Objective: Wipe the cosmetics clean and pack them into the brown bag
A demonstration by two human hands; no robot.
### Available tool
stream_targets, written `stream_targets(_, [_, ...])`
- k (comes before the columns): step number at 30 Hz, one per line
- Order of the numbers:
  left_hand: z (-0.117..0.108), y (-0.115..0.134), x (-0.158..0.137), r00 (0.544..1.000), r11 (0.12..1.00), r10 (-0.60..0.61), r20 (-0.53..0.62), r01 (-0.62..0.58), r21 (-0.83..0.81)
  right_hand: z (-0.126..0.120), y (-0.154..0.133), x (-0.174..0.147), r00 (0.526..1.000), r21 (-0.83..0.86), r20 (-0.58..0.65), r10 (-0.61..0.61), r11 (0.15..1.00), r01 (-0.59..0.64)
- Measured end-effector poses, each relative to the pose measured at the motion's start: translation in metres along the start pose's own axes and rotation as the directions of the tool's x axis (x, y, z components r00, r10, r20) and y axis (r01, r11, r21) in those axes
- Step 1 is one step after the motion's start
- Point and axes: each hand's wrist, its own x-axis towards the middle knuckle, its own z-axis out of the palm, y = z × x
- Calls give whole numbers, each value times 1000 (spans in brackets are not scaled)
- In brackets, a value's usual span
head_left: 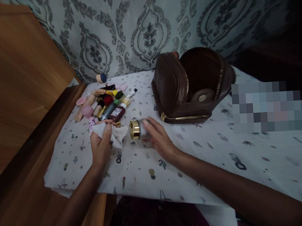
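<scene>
Our forearms [211, 174] over printed tablecloth [141, 171]: left hand [101, 145] pinches white rag [120, 135], right hand [161, 136] grips gold-topped jar [135, 129] just beside, brown bag [169, 81] gaping behind.

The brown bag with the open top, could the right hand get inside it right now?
Probably yes: the brown bag gapes open close by and nothing appears to stand between, though the right hand holds a gold-lidded jar.
</scene>
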Motion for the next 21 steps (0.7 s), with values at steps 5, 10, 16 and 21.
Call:
stream_targets(5, [15,3,-9,695,691,555,457,-691,212,1,-3,-1,998,-53,11,-54,997,55])
stream_targets(10, [23,2,-2,676,721,406,615,-650,238,-3,-4,-1,964,-264,95,-248,927,265])
stream_targets(16, [20,8,16,868,977,-207,452,205,53,-1,-9,-9,912,-212,255,-321,902,377])
stream_targets(21, [32,8,10,743,682,-541,395,662,-311,4,-13,-13,904,-50,254,-344,929,367])
